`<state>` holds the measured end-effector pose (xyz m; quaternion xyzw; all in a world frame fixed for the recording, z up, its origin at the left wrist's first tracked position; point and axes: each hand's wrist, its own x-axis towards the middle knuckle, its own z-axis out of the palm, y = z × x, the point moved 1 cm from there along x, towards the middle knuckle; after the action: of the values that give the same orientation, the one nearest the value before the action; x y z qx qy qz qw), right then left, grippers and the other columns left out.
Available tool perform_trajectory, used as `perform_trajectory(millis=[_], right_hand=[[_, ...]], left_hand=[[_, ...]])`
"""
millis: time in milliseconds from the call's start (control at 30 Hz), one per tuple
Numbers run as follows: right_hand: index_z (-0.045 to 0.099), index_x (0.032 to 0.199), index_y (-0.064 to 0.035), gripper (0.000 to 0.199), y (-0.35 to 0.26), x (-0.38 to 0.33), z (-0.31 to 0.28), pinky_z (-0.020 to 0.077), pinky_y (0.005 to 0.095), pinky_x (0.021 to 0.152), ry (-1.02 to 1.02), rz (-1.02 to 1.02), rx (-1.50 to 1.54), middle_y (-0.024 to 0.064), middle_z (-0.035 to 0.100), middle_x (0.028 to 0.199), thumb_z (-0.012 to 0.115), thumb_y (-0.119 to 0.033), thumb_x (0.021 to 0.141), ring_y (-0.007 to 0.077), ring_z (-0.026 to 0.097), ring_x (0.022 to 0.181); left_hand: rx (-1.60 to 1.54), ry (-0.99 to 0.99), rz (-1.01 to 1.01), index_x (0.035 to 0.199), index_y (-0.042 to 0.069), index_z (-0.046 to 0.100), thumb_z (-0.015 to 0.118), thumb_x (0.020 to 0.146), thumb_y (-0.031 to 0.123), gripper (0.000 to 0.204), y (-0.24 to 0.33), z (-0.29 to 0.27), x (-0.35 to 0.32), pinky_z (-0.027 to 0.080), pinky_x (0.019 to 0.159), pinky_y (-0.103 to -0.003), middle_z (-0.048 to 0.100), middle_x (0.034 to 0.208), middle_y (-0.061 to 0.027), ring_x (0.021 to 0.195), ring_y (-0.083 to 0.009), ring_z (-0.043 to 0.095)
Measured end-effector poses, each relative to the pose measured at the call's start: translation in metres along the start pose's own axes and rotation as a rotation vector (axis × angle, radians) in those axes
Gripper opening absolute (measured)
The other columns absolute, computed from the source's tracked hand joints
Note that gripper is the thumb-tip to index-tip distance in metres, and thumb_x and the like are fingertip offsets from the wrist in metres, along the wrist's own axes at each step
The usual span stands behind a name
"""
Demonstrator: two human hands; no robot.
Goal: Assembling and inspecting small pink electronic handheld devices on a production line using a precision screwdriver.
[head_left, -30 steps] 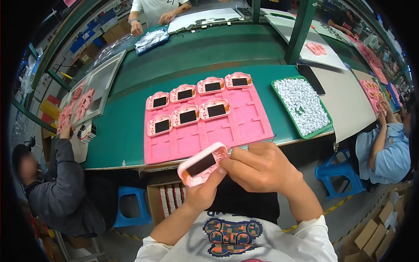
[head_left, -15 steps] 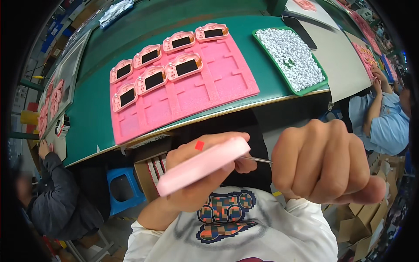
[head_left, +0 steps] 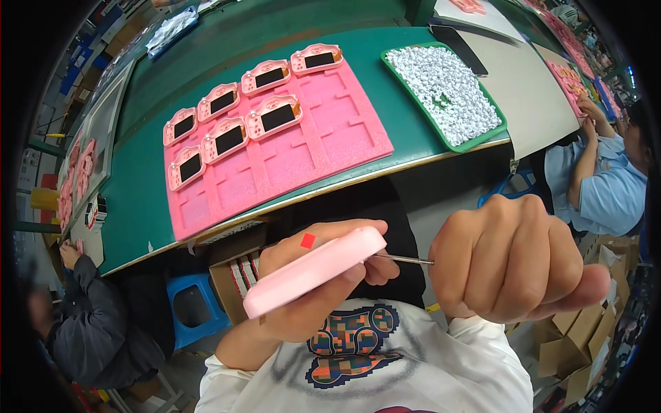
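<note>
My left hand [head_left: 303, 320] is closed around a pink plastic game-console casing [head_left: 313, 272], tilted so that mostly its edge shows. The face turned away from me is hidden. A small red square [head_left: 308, 241] sits on the back of that hand. My right hand [head_left: 506, 265] is curled into a fist around a tool with a thin metal shaft [head_left: 410, 259]; the fist hides its handle. The shaft reaches left to the casing's right end, by my left fingers, where its tip is hidden.
On the green table [head_left: 330, 48] lies a pink foam tray [head_left: 337, 148] with several pink consoles [head_left: 275, 118] in its recesses. Right of it stands a green-rimmed tray [head_left: 496, 141] of small white pieces. Co-workers sit at both sides. A blue stool [head_left: 189, 330] and cardboard boxes [head_left: 568, 344] stand below.
The table and its trays have shifted a little left in the picture. The casing sits slightly lower and further left, still in my left hand. My right fist has hardly moved.
</note>
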<state>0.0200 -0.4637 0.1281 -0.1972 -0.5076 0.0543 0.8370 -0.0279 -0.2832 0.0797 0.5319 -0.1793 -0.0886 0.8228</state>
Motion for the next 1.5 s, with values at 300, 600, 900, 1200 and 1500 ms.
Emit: perform_trajectory(millis=[300, 600, 900, 1200, 1500], right_hand=[[0.032, 0.063, -0.0170, 0.057, -0.006, -0.007, -0.013, 0.0168, 0.0262, 0.032, 0.137, -0.024, 0.027, 0.0039, 0.040, 0.045, 0.038, -0.039, 0.114, 0.0084, 0.011, 0.032], [0.070, 0.093, -0.0012, 0.017, -0.078, -0.008, -0.127, 0.0524, 0.0345, 0.073, 0.346, 0.570, -1.907, 0.0113, 0.068, 0.088, 0.062, -0.016, 0.095, 0.0250, 0.063, 0.078], [0.077, 0.103, -0.0083, 0.021, -0.084, -0.019, -0.179, 0.0572, 0.0422, 0.078, 0.149, 1.129, -2.204, 0.0142, 0.075, 0.097, 0.068, -0.016, 0.086, 0.0334, 0.071, 0.084], [0.077, 0.095, -0.0063, 0.016, -0.081, -0.019, -0.191, 0.0573, 0.0426, 0.077, 0.194, 1.132, -2.156, 0.0152, 0.076, 0.093, 0.066, -0.009, 0.084, 0.0351, 0.071, 0.082], [0.075, 0.088, 0.0006, 0.014, -0.080, -0.019, -0.193, 0.0568, 0.0418, 0.074, 0.220, 1.082, -2.117, 0.0173, 0.075, 0.090, 0.063, -0.003, 0.081, 0.0356, 0.069, 0.077]], left_hand=[[0.190, 0.077, -0.101, 0.127, -0.005, 0.062, 0.057, 0.090, -0.012, 0.038, 0.007, -0.008, 0.016, 0.055, 0.074, -0.025, 0.070, 0.095, -0.0126, 0.079, -0.0165, 0.066], [1.337, -0.016, -0.178, 0.086, -0.004, 0.064, 0.061, 0.079, 0.005, 0.011, 0.045, -0.073, 0.129, 0.048, 0.064, -0.034, 0.062, 0.069, -0.0098, 0.062, -0.0224, 0.057], [1.682, -0.239, -0.357, 0.074, -0.006, 0.066, 0.060, 0.083, 0.013, 0.022, 0.020, -0.097, 0.208, 0.050, 0.062, -0.044, 0.064, 0.066, -0.0175, 0.058, -0.0319, 0.056], [1.728, -0.238, -0.259, 0.077, -0.004, 0.069, 0.060, 0.083, 0.017, 0.023, 0.001, -0.115, 0.214, 0.050, 0.062, -0.045, 0.066, 0.068, -0.0176, 0.060, -0.0360, 0.058], [1.750, -0.244, -0.268, 0.079, -0.001, 0.072, 0.060, 0.084, 0.017, 0.023, 0.000, -0.112, 0.212, 0.052, 0.065, -0.046, 0.069, 0.071, -0.0177, 0.064, -0.0384, 0.062]])
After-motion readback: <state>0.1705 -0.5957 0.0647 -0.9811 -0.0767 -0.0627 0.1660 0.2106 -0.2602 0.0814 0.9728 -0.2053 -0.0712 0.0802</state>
